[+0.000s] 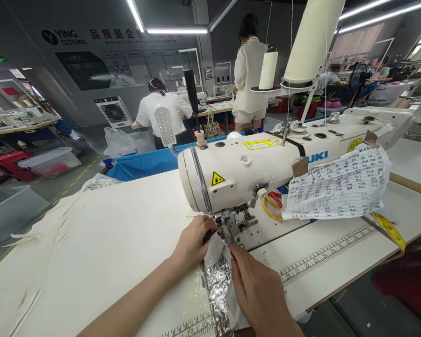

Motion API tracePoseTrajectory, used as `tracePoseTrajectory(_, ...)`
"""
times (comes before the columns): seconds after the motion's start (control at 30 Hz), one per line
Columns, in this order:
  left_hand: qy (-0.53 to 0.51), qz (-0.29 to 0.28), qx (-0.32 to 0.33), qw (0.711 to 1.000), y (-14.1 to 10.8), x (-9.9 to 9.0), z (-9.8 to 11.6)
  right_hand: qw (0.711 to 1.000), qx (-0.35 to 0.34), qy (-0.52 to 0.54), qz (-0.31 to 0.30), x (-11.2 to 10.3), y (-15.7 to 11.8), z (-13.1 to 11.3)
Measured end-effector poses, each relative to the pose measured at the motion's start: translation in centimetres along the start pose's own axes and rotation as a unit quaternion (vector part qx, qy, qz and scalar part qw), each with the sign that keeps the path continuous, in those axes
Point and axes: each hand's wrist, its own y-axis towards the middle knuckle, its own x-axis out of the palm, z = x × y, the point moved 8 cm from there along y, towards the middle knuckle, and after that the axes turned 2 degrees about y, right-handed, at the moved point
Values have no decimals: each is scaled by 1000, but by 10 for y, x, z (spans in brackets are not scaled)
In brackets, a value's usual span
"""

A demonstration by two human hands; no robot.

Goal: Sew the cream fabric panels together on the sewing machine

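A white sewing machine (245, 164) stands across the table, its needle area low at the left end of the arm. My left hand (196, 238) is beside the presser foot (226, 229), fingers curled in on a piece of white fabric (214, 250). Close by on the right, my right hand (256, 281) has its thumb and fingers pinched together just in front of the foot. What lies between those fingertips is hidden; a thin metal part is right at them. Under both hands runs a shiny silver strip (219, 285) stuck along the table.
A handwritten sheet (340, 182) hangs on the machine's right side, with a yellow tape measure (389, 231) near it. Ruler markings (323, 252) line the table's front. Thread cones (312, 42) rise above. White cloth (52, 220) lies left. Two people (250, 75) are beyond the blue bin (143, 164).
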Motion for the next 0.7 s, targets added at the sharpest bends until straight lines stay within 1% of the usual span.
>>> tracePoseTrajectory(0.23, -56, -12, -61, 996, 2, 2, -10, 1000, -4, 0, 4, -3, -1, -2)
tracePoseTrajectory(0.3, -58, -12, -67, 996, 2, 0, -10, 1000, 9, 6, -2, 0, -2, 0)
tracePoseTrajectory(0.4, -48, -6, -57, 997, 2, -2, -7, 999, 33, 11, 2, 4, -3, 3)
tracePoseTrajectory(0.5, -31, 10, -20, 999, 3, -3, -1, 999, 34, 1, 1, 6, -2, 3)
tracePoseTrajectory(0.6, 9, 30, 56, 998, 3, -6, 13, 1000, 15, -17, -7, 5, 2, 0)
tracePoseTrajectory(0.63, 27, 31, 81, 996, 2, -7, 18, 1000, 9, -26, -7, 4, 3, -1)
tracePoseTrajectory(0.7, 60, 13, 114, 992, 2, -8, 25, 999, 1, -44, -3, 2, 3, -1)
